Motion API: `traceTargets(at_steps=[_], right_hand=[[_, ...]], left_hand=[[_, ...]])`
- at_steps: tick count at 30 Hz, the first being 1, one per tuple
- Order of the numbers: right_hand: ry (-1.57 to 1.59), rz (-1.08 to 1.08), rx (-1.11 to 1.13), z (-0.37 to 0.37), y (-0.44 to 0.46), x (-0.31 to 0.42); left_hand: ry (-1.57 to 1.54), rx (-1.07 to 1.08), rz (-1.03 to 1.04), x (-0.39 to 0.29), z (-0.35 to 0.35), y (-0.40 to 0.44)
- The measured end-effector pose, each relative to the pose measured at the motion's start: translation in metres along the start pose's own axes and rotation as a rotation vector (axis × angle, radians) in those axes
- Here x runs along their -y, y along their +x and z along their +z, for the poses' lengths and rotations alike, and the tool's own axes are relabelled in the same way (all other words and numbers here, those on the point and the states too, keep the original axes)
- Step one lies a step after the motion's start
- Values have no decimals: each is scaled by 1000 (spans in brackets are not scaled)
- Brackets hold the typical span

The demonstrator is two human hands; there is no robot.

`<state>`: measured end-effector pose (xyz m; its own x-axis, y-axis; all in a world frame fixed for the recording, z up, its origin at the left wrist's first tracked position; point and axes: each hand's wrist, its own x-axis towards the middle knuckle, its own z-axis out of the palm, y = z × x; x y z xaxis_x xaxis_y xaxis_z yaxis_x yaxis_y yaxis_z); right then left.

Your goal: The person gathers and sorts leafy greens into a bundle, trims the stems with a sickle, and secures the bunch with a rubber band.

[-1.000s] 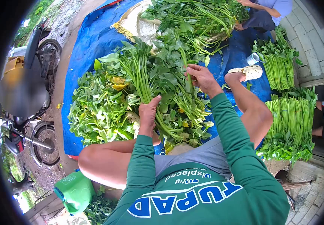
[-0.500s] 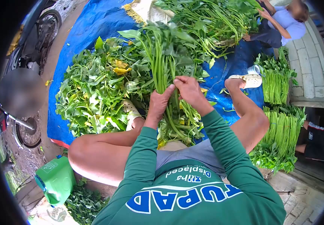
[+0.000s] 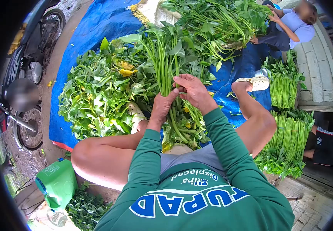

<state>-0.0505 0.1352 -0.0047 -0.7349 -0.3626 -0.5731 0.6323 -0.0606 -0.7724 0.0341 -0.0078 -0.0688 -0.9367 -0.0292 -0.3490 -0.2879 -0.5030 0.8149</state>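
My left hand [image 3: 162, 109] is closed round the lower stems of a bunch of long leafy greens [image 3: 160, 63], which look like water spinach. The bunch stands upright, leaves away from me. At its right edge my right hand [image 3: 195, 93] has its fingertips bent together in a pinch on a stem, close to the left thumb; the exact grip is partly hidden. Cut stem ends and loose stalks [image 3: 180, 133] hang below the hands. To the left and beneath the bunch lies a heap of loose leaves [image 3: 93, 96], some yellow.
A blue tarp [image 3: 76, 50] lies under the greens. More greens [image 3: 220, 23] are piled at the back, beside a seated person [image 3: 295, 29]. Bundled stems [image 3: 286, 133] stack on the right. A green jug [image 3: 58, 183] and a motorcycle [image 3: 27, 77] are on the left.
My right hand has shifted slightly up and left, its index finger now reaching farther across the stems. The left hand keeps its hold, and the bunch leans a little less blurred.
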Motion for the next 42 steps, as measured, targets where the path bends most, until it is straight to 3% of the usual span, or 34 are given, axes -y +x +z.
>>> traceTargets(at_steps=[8, 9, 12, 13, 16, 17, 21, 25, 28, 29, 33, 37, 40, 41, 42], right_hand=[[-355, -365, -390, -32, 8, 6], [-289, -443, -366, -30, 2, 13], [-659, -236, -479, -58, 6, 27], [-730, -465, -579, -69, 9, 23], [-798, -395, -611, -89, 21, 27], [-760, -422, -638, -96, 22, 21], [-872, -502, -741, -74, 7, 26], [-992, -550, -689, -34, -2, 22], [-749, -415, -260, -12, 13, -8], [-842, -323, -184, -7, 17, -13], [-772, 7, -111, -10, 47, -53], [-699, 118, -32, -23, 63, -105], [-729, 115, -11, -35, 71, -136], [-651, 131, -24, -38, 77, -149], [-650, 117, -28, -38, 79, -152]], left_hand=[[54, -191, -34, -3, 1, 1], [123, -242, -32, -7, 2, 2], [94, -194, -48, -4, -4, 1], [71, -204, -53, -7, -1, 1], [203, -264, 40, -18, 6, -5], [77, -214, 28, -8, 1, -1], [132, -199, 51, -6, 8, -5], [167, -157, -24, -9, 10, -3], [41, -82, -16, 12, 0, 4], [-35, -56, -84, 22, -7, 6], [-69, -39, -257, 56, -34, 3], [-124, 31, -508, 93, -66, -4], [-127, -65, -496, 102, -67, -9], [-111, -124, -328, 105, -60, -12], [-44, -140, -325, 105, -58, -13]])
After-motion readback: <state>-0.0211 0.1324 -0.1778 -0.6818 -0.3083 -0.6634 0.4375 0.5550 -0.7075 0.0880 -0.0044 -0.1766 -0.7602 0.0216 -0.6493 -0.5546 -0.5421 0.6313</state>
